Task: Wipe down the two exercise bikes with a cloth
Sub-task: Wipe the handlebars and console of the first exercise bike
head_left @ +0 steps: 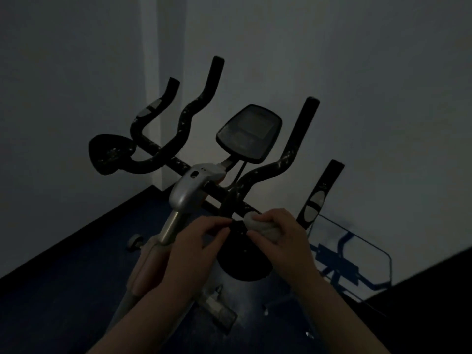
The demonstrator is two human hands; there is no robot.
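Observation:
In a dim room an exercise bike (184, 192) stands in front of me, with black, flaking handlebars (286, 154), a dark console screen (249, 132) and a silver stem. My right hand (283, 238) is closed around a bunched pale cloth (258, 224) and presses it against the black elbow pad (240, 267) at the near right end of the bars. My left hand (194, 249) pinches the pad's edge beside the cloth. Only one bike is in view.
White walls meet in a corner behind the bike. Blue carpet covers the floor. A transparent panel (357, 261) leans against the wall at right. A pedal (219, 310) and a small transport wheel (135, 242) sit low down.

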